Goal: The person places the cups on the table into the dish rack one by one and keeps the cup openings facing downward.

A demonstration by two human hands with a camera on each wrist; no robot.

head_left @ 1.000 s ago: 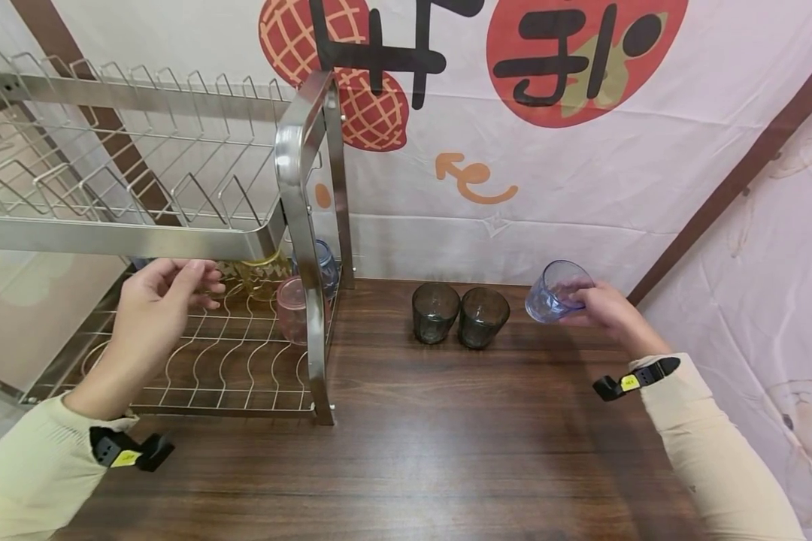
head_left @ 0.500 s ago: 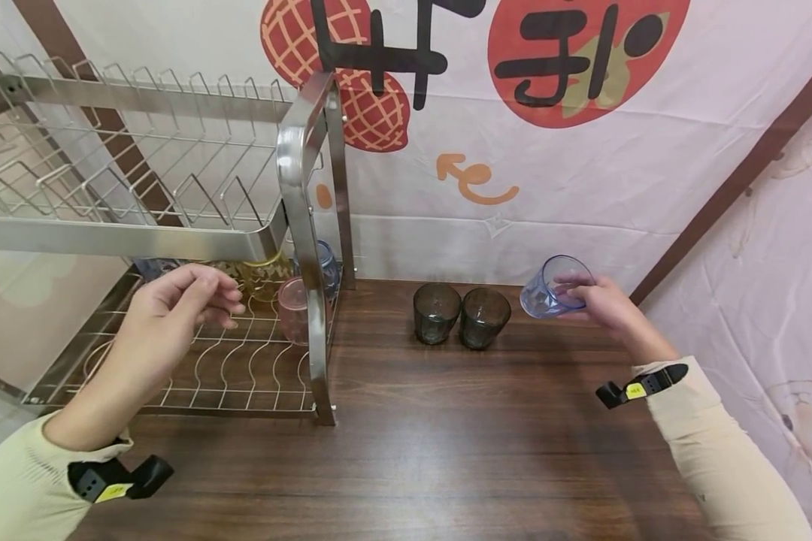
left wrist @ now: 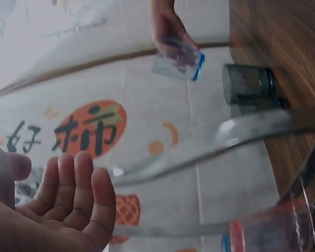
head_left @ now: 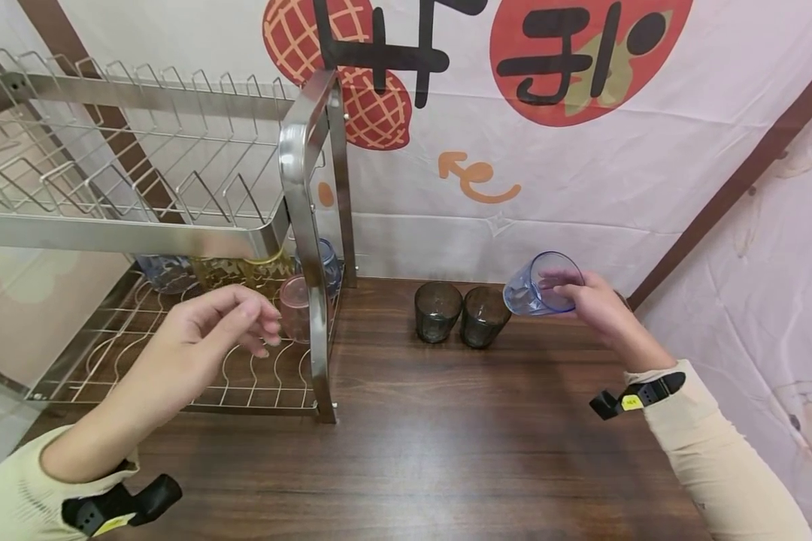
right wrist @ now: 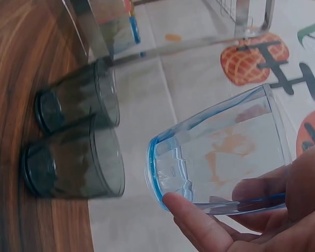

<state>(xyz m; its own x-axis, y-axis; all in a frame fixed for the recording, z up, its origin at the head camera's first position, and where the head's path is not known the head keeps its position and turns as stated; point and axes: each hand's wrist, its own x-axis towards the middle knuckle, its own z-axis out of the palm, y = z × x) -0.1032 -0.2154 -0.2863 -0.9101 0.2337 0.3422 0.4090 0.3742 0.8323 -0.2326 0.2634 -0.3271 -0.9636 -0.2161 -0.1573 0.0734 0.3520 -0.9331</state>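
Observation:
My right hand [head_left: 598,304] grips a clear blue drinking glass [head_left: 524,291] by its side, tilted above the table with its mouth toward the hand. In the right wrist view the thumb and fingers lie along the glass [right wrist: 215,152]. Two dark grey-green glasses [head_left: 437,314] stand upright side by side on the table, left of the held one. My left hand [head_left: 199,342], loosely curled around nothing, hovers in front of the rack's lower shelf. Behind it on that shelf are a pink glass [head_left: 295,308], yellow glasses [head_left: 269,276] and blue glasses [head_left: 165,274].
A two-tier metal dish rack [head_left: 304,165] occupies the left side, its upper tier lined with wire plate slots. Its right upright stands between my left hand and the dark glasses. A printed cloth [head_left: 433,240] hangs behind the wooden table [head_left: 446,451].
My left hand has moved right and toward me, uncovering more of the blue and yellow glasses. My right hand has carried the blue glass slightly left, tilting it further.

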